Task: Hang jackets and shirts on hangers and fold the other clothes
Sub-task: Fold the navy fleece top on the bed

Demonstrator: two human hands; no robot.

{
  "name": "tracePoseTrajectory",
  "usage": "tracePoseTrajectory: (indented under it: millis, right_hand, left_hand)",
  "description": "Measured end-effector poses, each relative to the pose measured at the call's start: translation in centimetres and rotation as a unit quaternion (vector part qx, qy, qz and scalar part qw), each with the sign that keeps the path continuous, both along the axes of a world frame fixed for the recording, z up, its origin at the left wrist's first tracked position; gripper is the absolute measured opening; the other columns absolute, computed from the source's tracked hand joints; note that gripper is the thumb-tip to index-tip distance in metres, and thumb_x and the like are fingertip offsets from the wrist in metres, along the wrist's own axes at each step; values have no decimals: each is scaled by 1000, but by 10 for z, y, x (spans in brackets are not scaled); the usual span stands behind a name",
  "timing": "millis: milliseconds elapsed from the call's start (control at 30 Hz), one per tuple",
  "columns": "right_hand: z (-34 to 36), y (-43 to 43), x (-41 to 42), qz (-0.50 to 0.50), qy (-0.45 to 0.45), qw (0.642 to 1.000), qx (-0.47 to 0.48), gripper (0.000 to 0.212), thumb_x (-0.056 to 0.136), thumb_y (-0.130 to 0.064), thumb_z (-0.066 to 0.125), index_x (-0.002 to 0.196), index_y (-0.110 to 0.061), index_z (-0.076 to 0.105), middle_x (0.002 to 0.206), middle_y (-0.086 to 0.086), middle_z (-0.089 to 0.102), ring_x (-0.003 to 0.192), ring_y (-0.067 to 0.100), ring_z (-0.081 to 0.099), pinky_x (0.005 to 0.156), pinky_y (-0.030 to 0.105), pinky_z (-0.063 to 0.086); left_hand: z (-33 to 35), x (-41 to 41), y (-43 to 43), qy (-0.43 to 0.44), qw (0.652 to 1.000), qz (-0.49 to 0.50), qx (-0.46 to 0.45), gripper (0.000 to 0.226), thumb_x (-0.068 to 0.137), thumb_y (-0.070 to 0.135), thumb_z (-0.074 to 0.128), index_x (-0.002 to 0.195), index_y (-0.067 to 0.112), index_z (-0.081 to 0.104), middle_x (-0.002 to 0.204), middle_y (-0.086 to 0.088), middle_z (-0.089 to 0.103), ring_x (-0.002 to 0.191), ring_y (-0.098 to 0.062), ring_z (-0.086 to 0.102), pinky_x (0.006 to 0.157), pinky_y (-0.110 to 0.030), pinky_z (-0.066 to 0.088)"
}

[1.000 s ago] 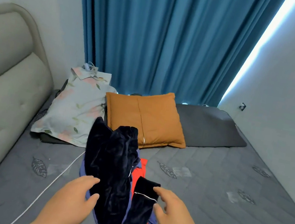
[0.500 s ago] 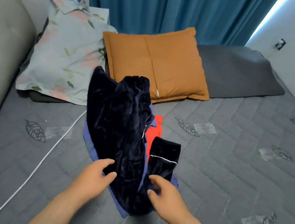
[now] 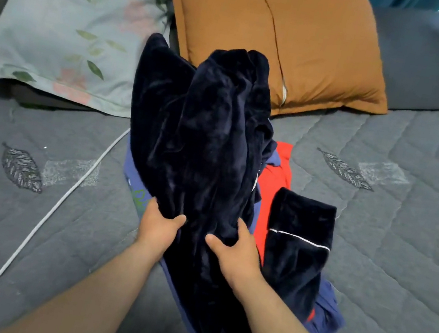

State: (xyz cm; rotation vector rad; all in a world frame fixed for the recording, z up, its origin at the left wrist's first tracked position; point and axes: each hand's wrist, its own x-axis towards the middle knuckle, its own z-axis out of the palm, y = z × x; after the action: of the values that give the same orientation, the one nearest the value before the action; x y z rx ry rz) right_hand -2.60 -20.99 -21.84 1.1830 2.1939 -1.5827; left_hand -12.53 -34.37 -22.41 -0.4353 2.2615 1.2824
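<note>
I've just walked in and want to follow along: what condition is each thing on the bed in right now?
Dark velvet garment: crumpled, unfolded, gripped by both hands.
Left hand: closed on the garment.
Right hand: closed on the garment.
Red garment: unfolded, partly buried.
Blue garment: unfolded, underneath.
Orange pillow: lying flat.
White cable: loose across the bed.

A grey quilted bed [image 3: 401, 257] carries a clothes pile [image 3: 203, 149], three pillows and a white cable [image 3: 34, 227].
</note>
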Motion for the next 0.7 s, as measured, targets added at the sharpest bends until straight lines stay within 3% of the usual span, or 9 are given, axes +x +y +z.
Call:
tracePoseTrajectory:
  millis: [100, 167, 233, 367, 467, 533, 633, 700]
  right_hand:
    - [11, 3, 2, 0, 49, 999, -16, 11, 82, -18, 73, 90, -23, 68, 74, -10, 65, 66, 2, 58, 71, 24, 49]
    - [24, 3, 20, 13, 40, 999, -29, 12, 81, -10, 71, 72, -18, 70, 64, -9, 65, 60, 5, 56, 65, 27, 50]
    - [41, 1, 49, 33, 7, 996, -80, 27, 81, -5, 69, 60, -22, 69, 57, -9, 61, 58, 4, 54, 59, 21, 45]
    - [53, 2, 106, 52, -40, 997, -36, 35, 76, -14, 78, 50, -32, 63, 56, -16, 56, 56, -3, 52, 60, 15, 41]
    - [63, 2, 130, 2, -30, 1000, 5, 19, 69, -9, 77, 62, -19, 63, 56, -1, 59, 55, 4, 53, 59, 15, 42]
    - [82, 4, 136, -23, 6, 1000, 1, 22, 69, 5, 71, 61, -11, 58, 49, 3, 52, 50, 7, 46, 51, 16, 37]
    - [113, 14, 133, -67, 58, 995, -36, 35, 74, 16, 67, 63, -18, 66, 55, 0, 60, 52, 2, 51, 55, 13, 41]
    - [136, 20, 129, -70, 97, 993, -6, 19, 75, -6, 77, 68, -23, 71, 71, -1, 68, 64, -1, 59, 66, 11, 45]
  left_hand:
    - [4, 2, -5, -27, 999, 10, 22, 16, 85, 9, 67, 93, 19, 58, 98, 0, 67, 95, -23, 65, 89, -37, 52]
    - [11, 9, -15, -65, 996, 24, 47, 18, 86, 5, 64, 87, 22, 60, 92, -1, 69, 93, -25, 66, 86, -37, 52]
    - [22, 23, -30, -101, 993, 15, 61, 22, 88, 0, 60, 90, 21, 64, 92, -5, 71, 90, -24, 66, 84, -36, 51]
    - [34, 60, -56, -116, 993, 17, -11, 16, 89, 1, 58, 84, 15, 64, 83, -10, 69, 84, -28, 63, 78, -37, 49]
    - [37, 75, -63, -106, 991, 42, -71, 7, 90, 9, 59, 87, 13, 63, 85, -12, 65, 88, -32, 61, 84, -39, 48]
    - [47, 83, -61, -90, 991, 48, -90, 6, 90, 13, 58, 91, 13, 63, 89, -13, 65, 91, -33, 60, 85, -40, 47]
    - [71, 91, -53, -41, 996, 63, -52, 6, 90, 14, 58, 95, 15, 63, 94, -11, 67, 96, -33, 61, 90, -44, 47]
    - [100, 93, -45, -17, 994, 107, 14, 8, 90, 8, 59, 96, 13, 62, 91, -10, 67, 93, -32, 62, 90, -46, 48]
